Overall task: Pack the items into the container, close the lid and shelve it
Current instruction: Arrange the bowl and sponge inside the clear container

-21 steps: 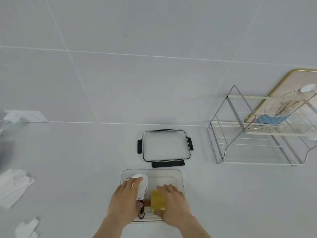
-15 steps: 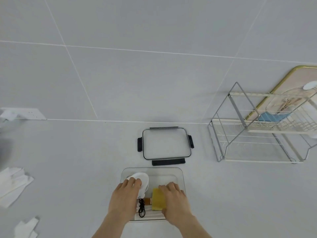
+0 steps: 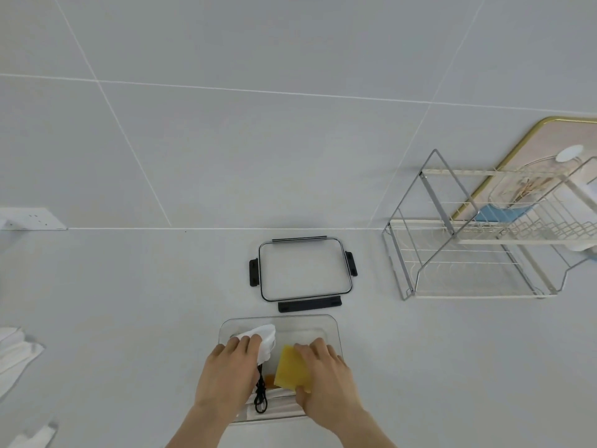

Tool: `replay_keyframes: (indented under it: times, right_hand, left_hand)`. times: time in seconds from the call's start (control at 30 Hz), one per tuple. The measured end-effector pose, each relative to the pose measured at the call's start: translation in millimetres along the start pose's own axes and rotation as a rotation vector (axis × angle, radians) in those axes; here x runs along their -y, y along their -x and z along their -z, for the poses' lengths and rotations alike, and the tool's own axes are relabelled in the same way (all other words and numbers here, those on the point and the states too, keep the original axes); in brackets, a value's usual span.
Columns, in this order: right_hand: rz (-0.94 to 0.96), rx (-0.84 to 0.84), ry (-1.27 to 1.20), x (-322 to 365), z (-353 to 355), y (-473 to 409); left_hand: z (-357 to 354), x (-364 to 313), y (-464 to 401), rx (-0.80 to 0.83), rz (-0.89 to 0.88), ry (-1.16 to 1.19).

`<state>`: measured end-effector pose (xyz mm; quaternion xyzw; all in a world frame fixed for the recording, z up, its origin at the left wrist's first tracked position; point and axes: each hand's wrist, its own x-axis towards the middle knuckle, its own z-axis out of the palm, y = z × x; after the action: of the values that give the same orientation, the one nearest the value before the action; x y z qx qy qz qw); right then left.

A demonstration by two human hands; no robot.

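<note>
A clear rectangular container (image 3: pixel 329 328) sits on the counter just in front of me. My left hand (image 3: pixel 226 373) rests inside it on a white mask-like item (image 3: pixel 266 339), fingers curled over it. My right hand (image 3: pixel 326 376) grips a yellow sponge (image 3: pixel 290 370), thumb under its near edge, tilting it over the container. A black cord loop (image 3: pixel 260 396) and an orange piece (image 3: pixel 269 379) lie between my hands. The clear lid (image 3: pixel 303 273) with black clips lies flat on the counter beyond the container.
A wire shelf rack (image 3: pixel 478 253) stands at the right with a blue item (image 3: pixel 500 213) on its upper tier and a gold-rimmed board behind. White cloths (image 3: pixel 14 354) lie at the left edge. A wall socket (image 3: pixel 30 218) is at the left.
Both hands stayed in the container. My right hand has tilted the yellow sponge more upright; my left hand pressed further onto the white item. The camera shifted slightly.
</note>
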<state>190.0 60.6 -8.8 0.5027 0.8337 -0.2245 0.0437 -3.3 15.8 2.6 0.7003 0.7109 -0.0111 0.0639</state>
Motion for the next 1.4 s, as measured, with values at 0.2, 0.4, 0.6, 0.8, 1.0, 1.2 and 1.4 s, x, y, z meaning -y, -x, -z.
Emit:
replay_keyframes:
  times: [0.2, 0.4, 0.6, 0.8, 1.0, 1.2, 1.4]
  right_hand:
    - [0.046, 0.038, -0.044, 0, -3, -2]
    - [0.058, 0.116, -0.035, 5, -12, -8]
    - [0.041, 0.131, -0.018, 7, -17, -13]
    - [0.071, 0.109, -0.041, 5, -15, -10]
    - [0.178, 0.033, -0.091, 22, -11, -15]
    - [0.147, 0.095, -0.234, 40, -21, -14]
    - [-0.42, -0.212, -0.932, 28, 5, -11]
  left_hand:
    - [7, -4, -5, -0.016, -0.01, 0.037]
    - [2, -2, 1, 0.062, 0.015, 0.082]
    - [-14, -3, 0, 0.142, 0.052, 0.094]
    - [-10, 3, -6, 0.084, 0.12, 0.111]
    - [7, 8, -5, -0.039, 0.01, 0.199]
    - [13, 10, 1, -0.095, -0.03, 0.23]
    - [15, 2, 3, -0.123, -0.038, 0.274]
